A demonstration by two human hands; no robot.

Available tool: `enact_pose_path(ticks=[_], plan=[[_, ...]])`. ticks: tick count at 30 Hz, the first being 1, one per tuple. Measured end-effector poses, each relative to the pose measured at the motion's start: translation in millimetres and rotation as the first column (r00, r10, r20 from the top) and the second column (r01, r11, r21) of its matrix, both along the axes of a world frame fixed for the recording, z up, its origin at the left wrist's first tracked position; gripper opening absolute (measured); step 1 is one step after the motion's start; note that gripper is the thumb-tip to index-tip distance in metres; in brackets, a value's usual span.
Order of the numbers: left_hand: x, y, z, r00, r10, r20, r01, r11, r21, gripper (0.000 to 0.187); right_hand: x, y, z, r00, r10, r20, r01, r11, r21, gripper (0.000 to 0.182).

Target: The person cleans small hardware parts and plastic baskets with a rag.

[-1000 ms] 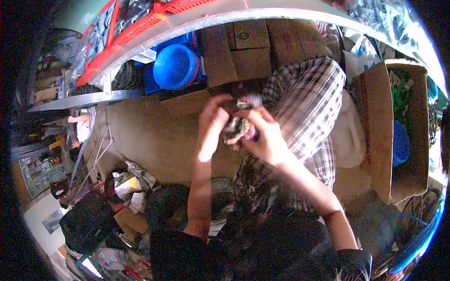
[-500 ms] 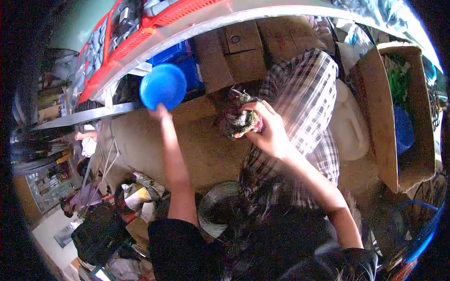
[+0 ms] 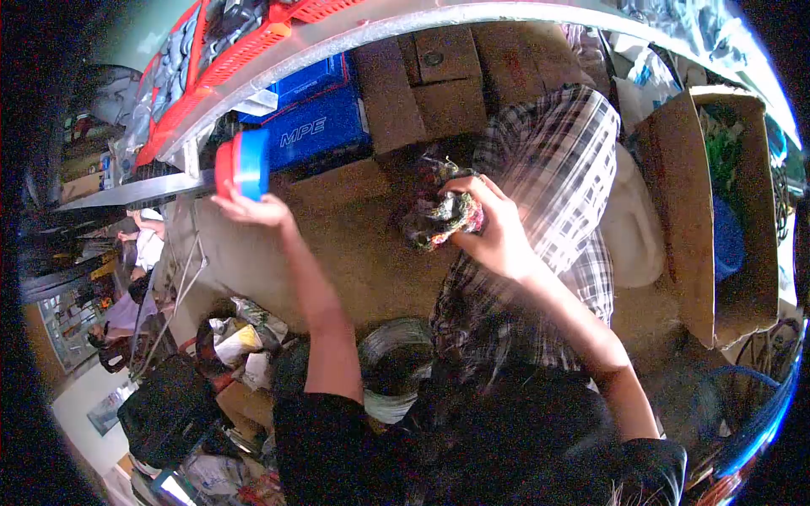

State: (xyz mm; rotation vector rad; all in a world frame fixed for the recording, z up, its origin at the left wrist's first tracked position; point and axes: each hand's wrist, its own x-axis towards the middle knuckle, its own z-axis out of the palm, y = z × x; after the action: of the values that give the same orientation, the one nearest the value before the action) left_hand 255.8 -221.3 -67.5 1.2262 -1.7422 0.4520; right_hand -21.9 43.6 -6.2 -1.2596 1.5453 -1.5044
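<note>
My left hand (image 3: 251, 209) is raised at the left, its fingers at the lower end of a round blue-and-red plastic container (image 3: 243, 165). The container stands on edge, its red side to the left and its blue side to the right. Over the checked trousers, my right hand (image 3: 498, 228) is closed round a crumpled multicoloured rag (image 3: 447, 221), with dark, white, green and pink patches. Frayed threads stick out of the rag, and its exact make is hard to tell.
A metal-edged shelf (image 3: 405, 18) with red baskets (image 3: 245, 59) runs above. Behind are a blue box (image 3: 316, 128) and cardboard boxes (image 3: 443, 76). An open carton (image 3: 675, 202) stands at right. A coil of wire (image 3: 390, 409) lies below. People (image 3: 152, 244) appear at far left.
My left hand has moved left and slightly down with the container, turning it from its blue face to its side, so red now shows. My right hand keeps hold of the rag, almost unmoved.
</note>
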Motion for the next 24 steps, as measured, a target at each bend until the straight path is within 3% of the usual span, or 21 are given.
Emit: enact_pose_path(ticks=[1, 3, 4, 7, 8, 11, 12, 14, 15, 16, 17, 19, 21, 24], plan=[[-4, -7, -18, 1.000, 0.014, 0.027, -0.013, 0.999, -0.048, 0.066, 0, 0, 1, 1.000, -0.005, -0.003, 0.005, 1.000, 0.019, 0.048], [0, -20, -49, 0.983, 0.088, 0.158, -0.115, 0.979, 0.169, 0.069, -1, -1, 3, 1.000, -0.016, -0.007, 0.016, 0.999, 0.050, 0.048], [-9, -17, -37, 0.977, 0.074, 0.200, -0.113, 0.975, 0.192, 0.074, 0, -1, 2, 1.000, -0.021, -0.002, 0.021, 0.998, 0.054, 0.048], [-10, -22, -21, 0.995, -0.018, 0.098, -0.009, 0.963, 0.269, 0.075, 0, -1, 2, 0.999, -0.021, -0.027, 0.022, 0.999, 0.043, 0.048], [-13, -18, -15, 0.994, 0.014, 0.110, -0.035, 0.981, 0.189, 0.067, 0, 0, 2, 1.000, -0.014, -0.027, 0.015, 0.999, 0.038, 0.048], [21, -52, -64, 0.961, 0.004, -0.277, -0.043, 0.990, -0.134, 0.052, 0, 0, 3, 1.000, -0.002, -0.018, 0.003, 1.000, 0.031, 0.049], [31, -73, -93, 0.602, -0.236, -0.763, 0.063, 0.967, -0.249, 0.041, -1, 0, 4, 1.000, 0.002, -0.006, -0.002, 0.999, 0.037, 0.049], [16, -63, -87, 0.438, 0.108, -0.892, 0.056, 0.988, 0.147, 0.040, 0, 0, 6, 1.000, -0.005, 0.006, 0.004, 0.999, 0.043, 0.049], [10, -57, -81, 0.351, 0.293, -0.890, 0.078, 0.937, 0.339, 0.040, 0, 0, 6, 1.000, -0.015, 0.006, 0.015, 0.999, 0.044, 0.049], [8, -55, -82, 0.260, 0.397, -0.880, 0.234, 0.858, 0.457, 0.040, 0, 0, 7, 1.000, -0.025, 0.007, 0.025, 0.999, 0.046, 0.049], [-1, -53, -86, 0.167, 0.483, -0.860, 0.446, 0.741, 0.502, 0.041, 0, 0, 6, 1.000, -0.016, 0.001, 0.016, 0.999, 0.048, 0.049], [-22, -50, -92, 0.092, 0.607, -0.789, 0.786, 0.442, 0.432, 0.042, 0, 0, 5, 1.000, 0.000, -0.011, 0.000, 0.999, 0.051, 0.049], [-48, -51, -95, 0.104, 0.647, -0.755, 0.886, 0.285, 0.366, 0.043, 0, 0, 5, 1.000, 0.000, -0.005, 0.000, 0.998, 0.062, 0.049], [-74, -61, -99, 0.095, 0.642, -0.761, 0.906, 0.262, 0.334, 0.044, 0, 0, 6, 1.000, -0.007, 0.017, 0.006, 0.998, 0.066, 0.049]])
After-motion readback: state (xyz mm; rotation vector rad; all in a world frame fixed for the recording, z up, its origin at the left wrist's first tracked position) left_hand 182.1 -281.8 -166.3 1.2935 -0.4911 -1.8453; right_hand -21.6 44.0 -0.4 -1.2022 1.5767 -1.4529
